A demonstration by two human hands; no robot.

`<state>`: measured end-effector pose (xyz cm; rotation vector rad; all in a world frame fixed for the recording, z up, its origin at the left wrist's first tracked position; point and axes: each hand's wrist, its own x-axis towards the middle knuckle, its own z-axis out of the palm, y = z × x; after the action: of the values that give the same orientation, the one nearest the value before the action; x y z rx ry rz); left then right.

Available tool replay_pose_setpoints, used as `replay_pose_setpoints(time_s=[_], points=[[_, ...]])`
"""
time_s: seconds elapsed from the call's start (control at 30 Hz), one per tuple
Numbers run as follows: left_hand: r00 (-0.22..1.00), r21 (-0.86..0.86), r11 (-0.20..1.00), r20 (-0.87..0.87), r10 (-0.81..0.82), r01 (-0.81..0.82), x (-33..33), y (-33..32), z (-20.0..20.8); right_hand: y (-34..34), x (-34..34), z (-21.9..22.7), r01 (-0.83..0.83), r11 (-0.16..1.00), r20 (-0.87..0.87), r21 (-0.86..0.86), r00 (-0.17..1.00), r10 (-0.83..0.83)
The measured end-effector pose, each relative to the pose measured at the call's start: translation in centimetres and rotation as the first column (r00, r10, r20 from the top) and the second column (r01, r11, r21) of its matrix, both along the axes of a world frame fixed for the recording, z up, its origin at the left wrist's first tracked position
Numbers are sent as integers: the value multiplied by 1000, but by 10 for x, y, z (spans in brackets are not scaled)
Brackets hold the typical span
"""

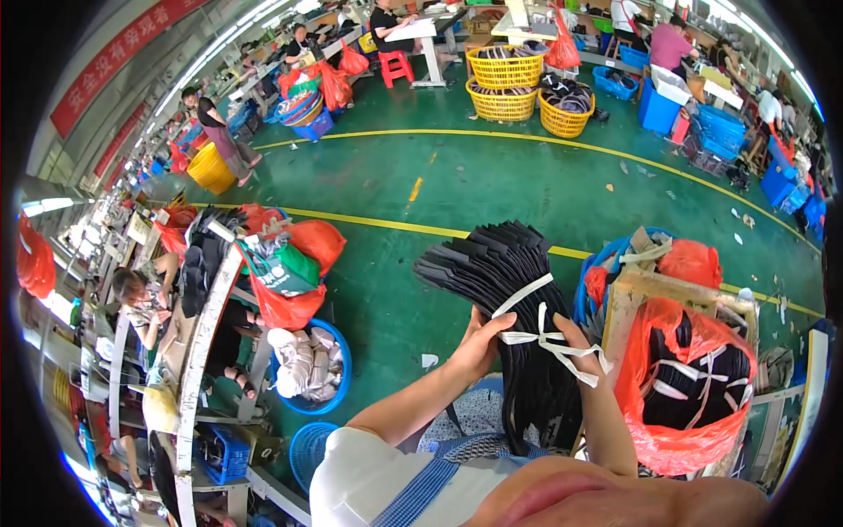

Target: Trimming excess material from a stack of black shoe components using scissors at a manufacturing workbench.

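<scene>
In front of my body I hold a thick bundle of flat black strips (494,263), fanned out at its top end and hanging down toward my lap. A white tie (541,337) wraps around its middle and is knotted in a bow at the front. My left hand (481,341) grips the bundle's left side, thumb near the bow. On the opposite side my right hand (576,341) closes around it, beside the loose end of the tie. Just right of my right hand, a red plastic bag (629,411) holds more black bundles with white ties.
Behind the red bag stands a blue basket (583,294) with red plastic in it. At my left are a blue basket of white pieces (339,386), an empty-looking blue basket (309,446) and a workbench (200,360) with a seated person. Yellow baskets (502,104) stand across the green floor.
</scene>
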<state>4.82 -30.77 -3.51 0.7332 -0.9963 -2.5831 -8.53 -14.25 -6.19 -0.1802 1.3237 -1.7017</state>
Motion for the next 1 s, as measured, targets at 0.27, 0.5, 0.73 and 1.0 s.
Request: replay_pose_setpoints(time_s=[0.27,0.5,0.73,1.0], points=[[993,-250,962,-51,104,-114,-62,27,64,15,-45,110,-179,947,-528,265,796,298],[984,-516,855,-118,-132,53,-79,91,61,66,-26,94,-31,999,-513,12,858,33],[851,-665,666,-86,-518,339,-107,138,53,136,-8,66,263,955,-486,-136,822,-296],[363,-934,47,90,-927,354,-196,169,73,289,46,81,838,544,-327,55,530,-783]])
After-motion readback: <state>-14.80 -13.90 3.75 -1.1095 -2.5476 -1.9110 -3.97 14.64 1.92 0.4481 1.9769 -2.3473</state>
